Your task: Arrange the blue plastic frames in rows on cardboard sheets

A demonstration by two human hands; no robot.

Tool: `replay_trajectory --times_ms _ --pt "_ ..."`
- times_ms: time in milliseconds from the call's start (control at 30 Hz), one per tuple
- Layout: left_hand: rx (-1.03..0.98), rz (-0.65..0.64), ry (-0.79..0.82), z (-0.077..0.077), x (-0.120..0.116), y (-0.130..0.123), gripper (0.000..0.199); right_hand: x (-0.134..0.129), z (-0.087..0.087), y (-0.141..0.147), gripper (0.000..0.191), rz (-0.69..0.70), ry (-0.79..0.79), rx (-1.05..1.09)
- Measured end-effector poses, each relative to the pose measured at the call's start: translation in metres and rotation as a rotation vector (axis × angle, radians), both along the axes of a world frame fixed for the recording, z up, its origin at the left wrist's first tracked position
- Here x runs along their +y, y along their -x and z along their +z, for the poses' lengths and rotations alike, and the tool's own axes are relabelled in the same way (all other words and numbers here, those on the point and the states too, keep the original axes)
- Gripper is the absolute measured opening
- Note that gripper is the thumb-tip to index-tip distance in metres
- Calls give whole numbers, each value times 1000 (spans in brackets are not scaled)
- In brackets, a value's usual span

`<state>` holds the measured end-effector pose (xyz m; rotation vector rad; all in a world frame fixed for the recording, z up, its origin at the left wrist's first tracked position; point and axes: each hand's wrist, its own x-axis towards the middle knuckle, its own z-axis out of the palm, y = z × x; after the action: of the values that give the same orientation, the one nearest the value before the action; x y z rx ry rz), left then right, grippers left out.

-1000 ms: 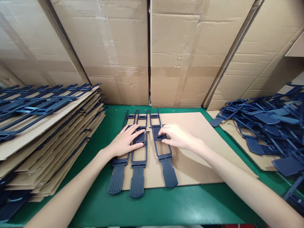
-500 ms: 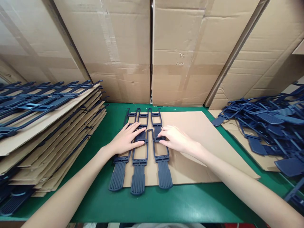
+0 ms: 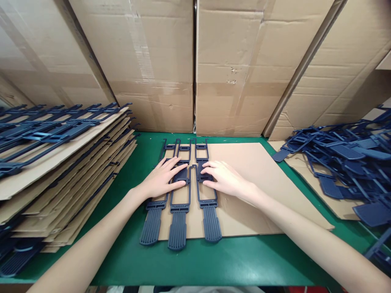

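Note:
Three dark blue plastic frames with ribbed paddle ends lie side by side on a flat cardboard sheet (image 3: 247,183): a left frame (image 3: 151,226), a middle frame (image 3: 177,230) and a right frame (image 3: 211,224). My left hand (image 3: 165,177) rests flat across the left and middle frames, fingers spread, hiding parts of both. My right hand (image 3: 224,177) lies over the right frame's middle section, its fingers a little bent and apart, with fingertips touching the crosspiece and ribbed part. The paddle ends overhang the sheet's near edge.
On the left, cardboard sheets (image 3: 100,162) are stacked with blue plastic frames (image 3: 45,136) between and on top of them. A tangled heap of blue plastic parts (image 3: 342,162) lies at right. Large cardboard boxes (image 3: 244,69) wall off the back of the green table (image 3: 238,260).
My right hand has shifted slightly left over the right frame, and its fingers have straightened a little. The right frame has moved very slightly. My left hand stays in place.

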<state>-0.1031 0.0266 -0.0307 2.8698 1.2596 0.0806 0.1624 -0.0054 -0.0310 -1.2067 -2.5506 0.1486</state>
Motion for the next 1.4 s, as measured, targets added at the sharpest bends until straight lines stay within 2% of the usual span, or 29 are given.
replay_trajectory --times_ms 400,633,867,1067,1400 --pt "-24 -2 0 -1 1 1 67 8 -8 -7 21 102 60 112" --pt "-8 -5 2 2 0 0 68 12 -4 -12 21 169 31 91" --pt "2 0 3 2 -1 0 68 7 4 -8 26 156 5 31" --pt "-6 1 1 1 -1 -1 69 2 2 -1 12 167 -55 55" --pt "-4 1 -5 1 0 0 69 -8 4 9 12 151 -89 59"
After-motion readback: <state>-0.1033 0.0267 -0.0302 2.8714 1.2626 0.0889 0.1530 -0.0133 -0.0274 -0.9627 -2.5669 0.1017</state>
